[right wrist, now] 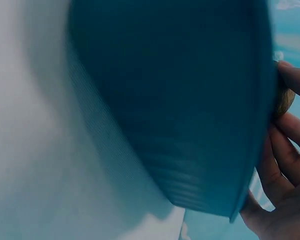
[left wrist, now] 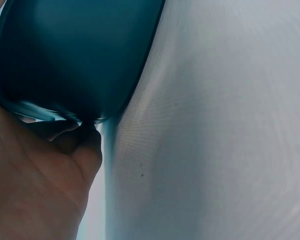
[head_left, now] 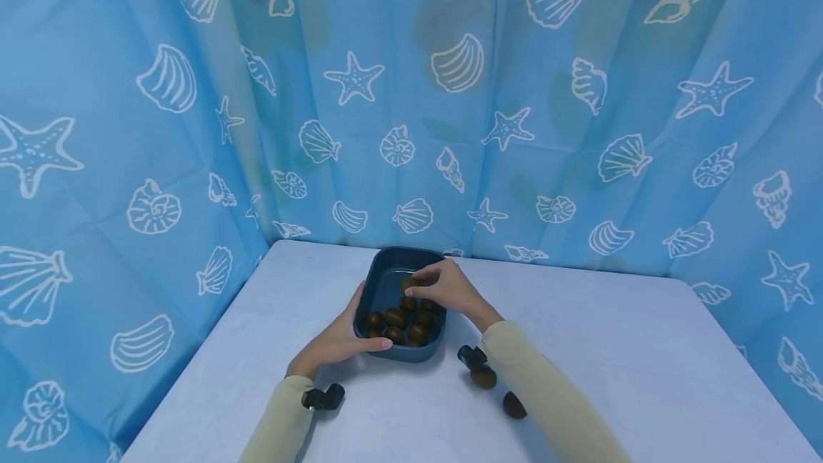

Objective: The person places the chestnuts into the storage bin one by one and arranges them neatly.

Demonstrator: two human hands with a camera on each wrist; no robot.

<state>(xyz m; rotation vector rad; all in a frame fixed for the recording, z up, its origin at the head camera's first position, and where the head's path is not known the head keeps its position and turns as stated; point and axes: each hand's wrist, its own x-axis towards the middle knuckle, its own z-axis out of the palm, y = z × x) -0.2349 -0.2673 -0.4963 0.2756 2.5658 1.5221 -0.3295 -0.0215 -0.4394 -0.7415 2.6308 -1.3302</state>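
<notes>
A dark blue rectangular tub [head_left: 429, 354] stands near the back of the table, with several brown kiwis [head_left: 396, 317] gathered in its front part. My left hand [head_left: 339, 338] grips the tub at its front left corner, thumb along the front rim and fingers against the left side. In the left wrist view, the same hand [left wrist: 40, 170] is at the tub's outer wall [left wrist: 80, 55]. Over the right part of the tub, my right hand [head_left: 448, 286] pinches a kiwi [head_left: 408, 283] between thumb and fingers. The right wrist view shows this kiwi [right wrist: 285, 97] just beyond the rim.
Two more kiwis lie on the white table [head_left: 617, 349], one kiwi [head_left: 484, 377] beside the right wrist and another kiwi [head_left: 514, 406] partly behind the right sleeve [head_left: 546, 391]. A blue seashell-print curtain [head_left: 411, 177] hangs behind the table and along its left.
</notes>
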